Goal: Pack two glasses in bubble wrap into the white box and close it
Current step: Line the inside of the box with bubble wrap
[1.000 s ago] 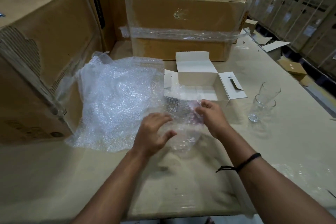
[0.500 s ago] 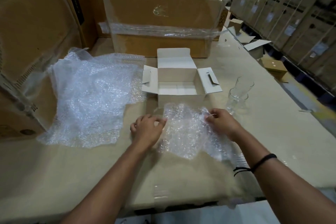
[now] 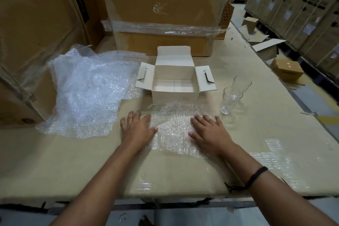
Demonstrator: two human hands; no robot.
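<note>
Left hand (image 3: 136, 128) and right hand (image 3: 209, 132), fingers straight, flatten the wrap (image 3: 172, 124); the 2 upright glasses (image 3: 231, 101) stand to its right (right hand nearer).

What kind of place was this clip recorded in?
Most likely a warehouse packing station: rows of stacked cartons line the aisle at right, large taped cardboard boxes flank the worktable, and a heap of bubble wrap lies beside the open white box.
</note>
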